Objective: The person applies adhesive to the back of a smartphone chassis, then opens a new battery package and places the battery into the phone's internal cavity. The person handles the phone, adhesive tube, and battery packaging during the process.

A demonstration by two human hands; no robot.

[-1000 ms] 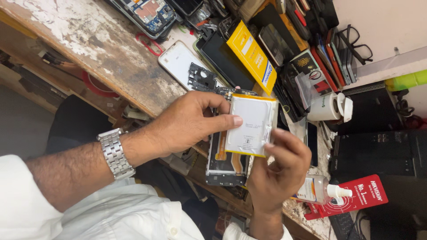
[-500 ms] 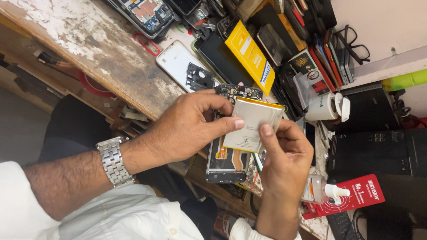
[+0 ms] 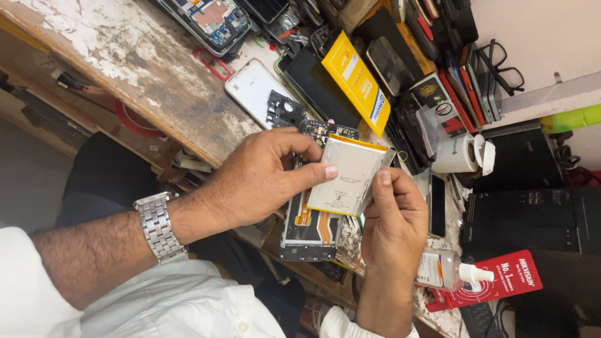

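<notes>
- Left hand (image 3: pixel 266 178) – thumb and fingers pinch the battery (image 3: pixel 348 175) at its left edge.
- Right hand (image 3: pixel 394 222) grips the battery's right edge.
- Battery sits tilted over the open phone (image 3: pixel 311 228), above the bench (image 3: pixel 144 69).

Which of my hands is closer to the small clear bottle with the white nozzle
Right. Your right hand sits just beside the clear bottle, its wrist almost against it. Your left hand is farther off, on the other side of the white battery both hands grip.
</notes>
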